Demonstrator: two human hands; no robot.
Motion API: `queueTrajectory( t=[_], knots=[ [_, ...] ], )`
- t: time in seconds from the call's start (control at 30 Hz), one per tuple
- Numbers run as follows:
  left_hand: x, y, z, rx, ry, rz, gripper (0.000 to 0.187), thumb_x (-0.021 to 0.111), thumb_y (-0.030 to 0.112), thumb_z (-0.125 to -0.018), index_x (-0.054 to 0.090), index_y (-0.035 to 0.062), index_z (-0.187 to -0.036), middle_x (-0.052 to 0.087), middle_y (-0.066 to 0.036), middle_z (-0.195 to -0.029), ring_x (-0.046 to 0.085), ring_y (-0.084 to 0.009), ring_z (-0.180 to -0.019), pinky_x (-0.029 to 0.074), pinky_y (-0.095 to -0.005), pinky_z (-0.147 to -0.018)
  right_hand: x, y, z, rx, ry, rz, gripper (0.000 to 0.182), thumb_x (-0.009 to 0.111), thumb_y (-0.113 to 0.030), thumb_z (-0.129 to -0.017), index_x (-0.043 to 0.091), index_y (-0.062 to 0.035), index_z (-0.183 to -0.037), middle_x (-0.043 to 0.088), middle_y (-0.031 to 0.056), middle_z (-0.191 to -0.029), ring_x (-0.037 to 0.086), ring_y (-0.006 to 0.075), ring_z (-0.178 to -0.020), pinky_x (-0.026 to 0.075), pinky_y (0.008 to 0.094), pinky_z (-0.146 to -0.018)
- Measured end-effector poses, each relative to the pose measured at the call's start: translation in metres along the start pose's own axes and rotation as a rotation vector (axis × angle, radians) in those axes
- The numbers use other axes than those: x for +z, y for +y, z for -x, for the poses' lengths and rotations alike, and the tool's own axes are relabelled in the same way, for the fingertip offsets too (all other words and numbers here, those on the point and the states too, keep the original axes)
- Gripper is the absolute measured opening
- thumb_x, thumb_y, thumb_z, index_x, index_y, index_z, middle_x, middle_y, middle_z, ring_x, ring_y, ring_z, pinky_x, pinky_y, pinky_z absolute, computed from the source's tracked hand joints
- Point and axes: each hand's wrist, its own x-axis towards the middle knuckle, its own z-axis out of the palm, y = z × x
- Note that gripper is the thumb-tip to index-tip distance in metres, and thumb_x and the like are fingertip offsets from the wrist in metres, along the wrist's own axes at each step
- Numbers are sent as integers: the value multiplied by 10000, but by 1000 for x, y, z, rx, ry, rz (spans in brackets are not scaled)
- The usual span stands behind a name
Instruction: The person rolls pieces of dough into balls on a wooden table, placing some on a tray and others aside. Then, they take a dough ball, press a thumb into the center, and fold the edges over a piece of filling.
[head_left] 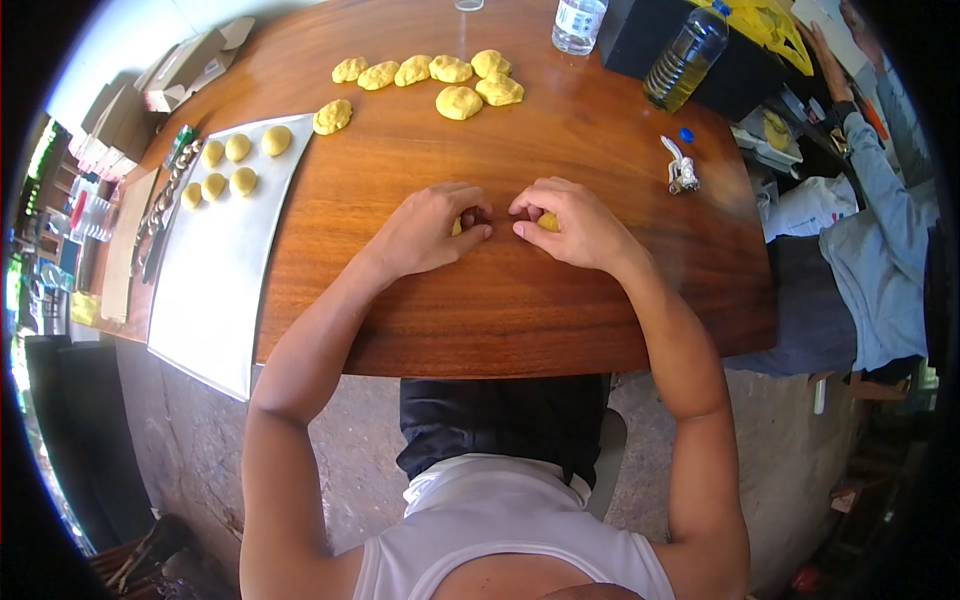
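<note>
Biggest thing here is the glossy wooden table (500,325), with a person in a light blue shirt (870,270) over past its right side. Next down is the metal baking sheet (205,275), sitting along the left edge and poking out past the front. Far right there's a black box (738,92), with a bottle of yellowish liquid (687,58) in front and a clear water bottle (578,25) just beside it. Then the two hands, mid-table, knuckles up, fingertips facing each other across a small gap. The left hand (430,228) is curled around one dough piece (457,227), which peeks out between thumb and fingers; the right hand (578,226) is closed around another dough piece (549,221), showing just above its thumb. Can't tell if either bit touches the wood. Beyond the hands are eight rough yellow dough lumps (459,103), and six smoother dough balls (243,181) sit at the sheet's far end. Smallest is a blue cap (686,135).
</note>
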Motion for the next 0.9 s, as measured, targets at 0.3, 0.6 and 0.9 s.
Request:
queueTrajectory(
  t=[0.3,0.6,0.9],
  knots=[
    [1,-1,0,6,0,-6,173,755,126,-909,712,6,-1025,716,-147,-936,710,-275,-852,571,-401,-806,1,2,0,-12,0,-8,178,774,-150,-912,714,-18,-1015,698,145,-935,671,311,-908,540,433,-833],
    [0,-1,0,7,0,-1,178,758,132,-905,712,8,-1023,714,-144,-915,703,-278,-847,565,-405,-804,1,2,0,-15,5,-5,178,778,-149,-907,713,-20,-1013,696,141,-922,672,312,-903,540,434,-831],
    [1,0,1,6,6,-1,177,759,138,-904,711,13,-1020,714,-144,-911,704,-277,-849,563,-403,-796,1,3,0,-32,7,2,176,777,-144,-905,715,-19,-1011,698,144,-924,674,313,-901,541,433,-831]
  ],
)
